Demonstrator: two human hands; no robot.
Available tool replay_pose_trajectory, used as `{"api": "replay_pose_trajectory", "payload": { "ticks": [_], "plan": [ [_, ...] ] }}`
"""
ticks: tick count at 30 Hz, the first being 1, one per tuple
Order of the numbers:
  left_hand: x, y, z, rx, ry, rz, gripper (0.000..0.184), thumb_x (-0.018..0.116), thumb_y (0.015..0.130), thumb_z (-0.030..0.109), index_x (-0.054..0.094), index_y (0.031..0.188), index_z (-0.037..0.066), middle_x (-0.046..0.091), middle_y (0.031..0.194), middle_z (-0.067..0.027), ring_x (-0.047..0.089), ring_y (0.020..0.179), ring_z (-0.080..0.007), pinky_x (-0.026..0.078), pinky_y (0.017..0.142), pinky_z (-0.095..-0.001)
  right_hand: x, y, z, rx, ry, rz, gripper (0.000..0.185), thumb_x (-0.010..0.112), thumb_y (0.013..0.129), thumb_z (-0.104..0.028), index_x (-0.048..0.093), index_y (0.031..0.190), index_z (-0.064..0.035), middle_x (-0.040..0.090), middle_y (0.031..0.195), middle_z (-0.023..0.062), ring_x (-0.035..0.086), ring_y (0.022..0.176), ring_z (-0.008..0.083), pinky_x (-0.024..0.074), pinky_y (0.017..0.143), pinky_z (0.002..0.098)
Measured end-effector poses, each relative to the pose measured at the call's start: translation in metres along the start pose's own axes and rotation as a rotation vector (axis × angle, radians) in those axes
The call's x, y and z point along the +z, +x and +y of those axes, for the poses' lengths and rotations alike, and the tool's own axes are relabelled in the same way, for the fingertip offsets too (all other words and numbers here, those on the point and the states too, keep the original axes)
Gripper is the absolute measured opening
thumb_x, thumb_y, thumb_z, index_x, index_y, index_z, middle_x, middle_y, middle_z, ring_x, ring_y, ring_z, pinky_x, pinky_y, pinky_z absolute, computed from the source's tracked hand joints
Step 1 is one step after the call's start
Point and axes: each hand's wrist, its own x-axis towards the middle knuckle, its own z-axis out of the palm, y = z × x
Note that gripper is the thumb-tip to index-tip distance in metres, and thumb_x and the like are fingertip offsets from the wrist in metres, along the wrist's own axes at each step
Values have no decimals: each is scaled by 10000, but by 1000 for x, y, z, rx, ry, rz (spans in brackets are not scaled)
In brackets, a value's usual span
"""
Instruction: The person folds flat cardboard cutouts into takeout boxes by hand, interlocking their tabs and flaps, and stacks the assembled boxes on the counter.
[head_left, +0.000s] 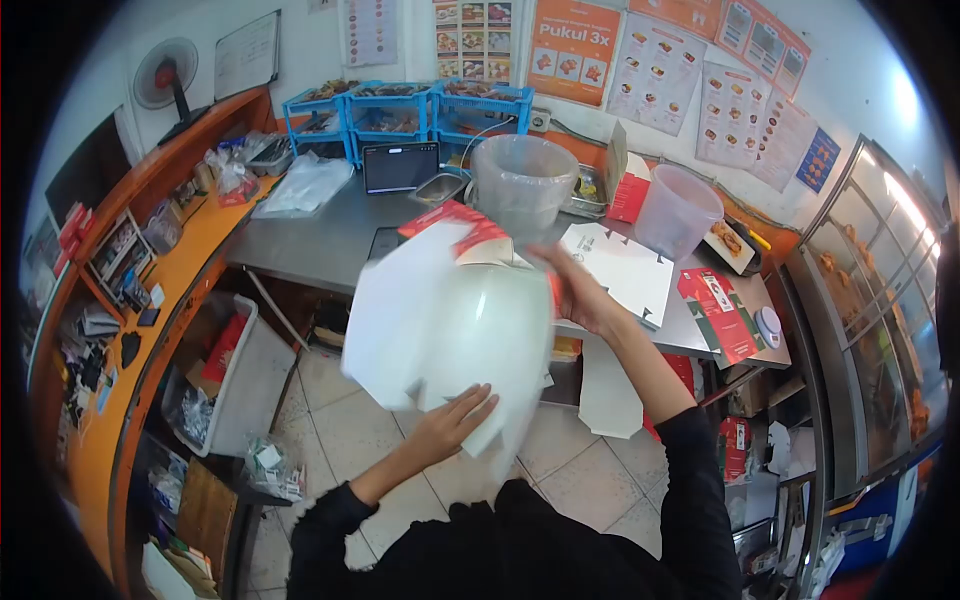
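Observation:
A partly folded cardboard food box (480, 340), white inside with red print at its far end, is bent into a curve in front of my body. My left hand (455, 425) has its fingers on the white near side of it; its thumb is not clearly visible. Around the box's far right edge, my right hand (577, 290) is closed, blurred by motion and partly hidden behind the cardboard. A white flap panel (395, 310) sticks out to the left, also smeared.
On the metal table (290, 245) stand a clear-lined bucket (522, 190), a translucent bucket (680, 212), a laptop (400, 167) and a stack of white cardboard sheets (620, 265). A red printed box sheet (722, 312) lies beside a small scale (768, 325). A glass display case (875, 290) is at right.

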Motion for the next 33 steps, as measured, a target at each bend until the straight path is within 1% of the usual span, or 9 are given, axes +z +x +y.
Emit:
{"api": "replay_pose_trajectory", "payload": {
  "ticks": [3, 5, 6, 12, 17, 19, 21, 26, 33],
  "plan": [
    [-5, 17, 0, -455, -377, 426, 241, 562, 761, 41, 545, 992, -24, 573, 958, -148, 568, 826, -260, 441, 717, -307, 8, 17, 13, -386, -49, 40, 678, 530, 801, -319, 166, 1331, -102, 313, 1315, 127, 346, 1191, 279, 309, 965, 402],
    [-42, 56, -2, -451, -550, 750, 150, 513, 818, 73, 543, 921, -32, 569, 840, -90, 541, 754, -160, 423, 683, -264, 34, 6, 16, -842, -786, -89, 420, 605, 600, -71, 574, 1015, -129, 255, 1349, 159, 149, 1275, 348, 174, 1012, 453],
    [-55, 63, -6, -513, -678, 806, 170, 504, 825, 76, 524, 959, -27, 558, 866, -73, 532, 769, -142, 422, 688, -260, 53, -1, 10, -912, -825, -137, 273, 548, 543, -17, 599, 798, -98, 256, 1343, 156, 210, 1236, 398, 238, 980, 485],
    [-75, 104, -43, -578, -976, 977, 292, 503, 832, 74, 429, 1102, -12, 511, 986, -54, 500, 881, -121, 418, 753, -250, 34, 69, 31, -1482, -1177, 59, 320, 678, 593, -162, 512, 868, -160, 297, 1313, 179, 274, 1195, 416, 283, 925, 574],
    [-83, 126, -133, -324, -1530, 674, 442, 625, 752, 94, 424, 1136, 6, 510, 1095, -110, 487, 1051, -226, 418, 874, -381, 0, 91, 8, -1398, -748, -235, 427, 706, 622, -113, 482, 985, -124, 333, 1288, 206, 344, 1163, 412, 339, 911, 513],
    [-84, 146, -152, -353, -1646, 587, 437, 626, 757, 110, 427, 1128, -3, 507, 1117, -103, 524, 995, -224, 451, 833, -373, -7, 92, 11, -1105, 1, -272, 528, 721, 637, -100, 460, 1095, -96, 372, 1258, 223, 394, 1138, 391, 378, 887, 463],
    [-85, 161, -151, -433, -1516, 548, 425, 615, 765, 99, 425, 1129, -6, 514, 1107, -105, 539, 969, -218, 466, 808, -353, -15, 108, 8, -1206, 190, -55, 642, 730, 633, -181, 431, 1199, -135, 470, 1175, 206, 420, 1125, 359, 431, 847, 384],
    [-106, 185, -126, -432, -1140, 581, 309, 535, 793, -11, 461, 1093, -19, 557, 1003, -101, 557, 893, -146, 492, 720, -268, -36, 102, -70, -1482, -1092, -55, 483, 708, 624, -260, 565, 1074, -161, 534, 1139, 40, 471, 1069, 363, 499, 765, 373],
    [-71, 185, -123, -428, -398, 573, 224, 468, 834, -14, 495, 1056, -30, 552, 921, -55, 533, 810, -82, 462, 648, -211, -32, 147, -57, -1414, -1039, 135, 465, 741, 561, -221, 610, 1005, -180, 465, 1214, 84, 405, 1100, 432, 466, 817, 437]
  ]
}}
